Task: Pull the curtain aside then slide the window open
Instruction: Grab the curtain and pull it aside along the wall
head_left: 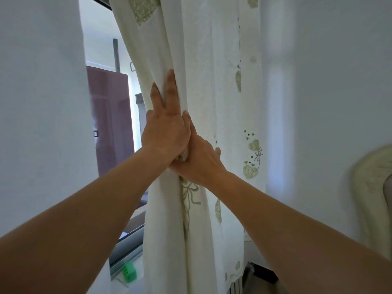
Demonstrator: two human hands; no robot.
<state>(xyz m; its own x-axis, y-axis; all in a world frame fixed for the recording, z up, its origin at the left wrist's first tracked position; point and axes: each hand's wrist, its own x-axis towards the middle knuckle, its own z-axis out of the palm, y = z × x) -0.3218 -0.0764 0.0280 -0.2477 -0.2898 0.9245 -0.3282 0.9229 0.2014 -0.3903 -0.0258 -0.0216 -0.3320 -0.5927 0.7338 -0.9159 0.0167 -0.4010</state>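
Observation:
A white curtain [203, 85] with pale green heart and ribbon prints hangs bunched in the middle of the view. My left hand [165, 128] presses flat against its left edge, fingers pointing up along the fold. Just below and to the right, my right hand [199, 160] is closed around the gathered fabric, touching the left hand. To the left of the curtain a strip of the window [110, 107] shows, with its grey lower frame and track [127, 249]. The curtain hides the remainder of the window.
White wall [40, 102] stands to the left of the window and another white wall [328, 92] to the right. A small green plastic piece [129, 271] lies on the sill. A cream padded headboard or chair back [373, 200] is at the right edge.

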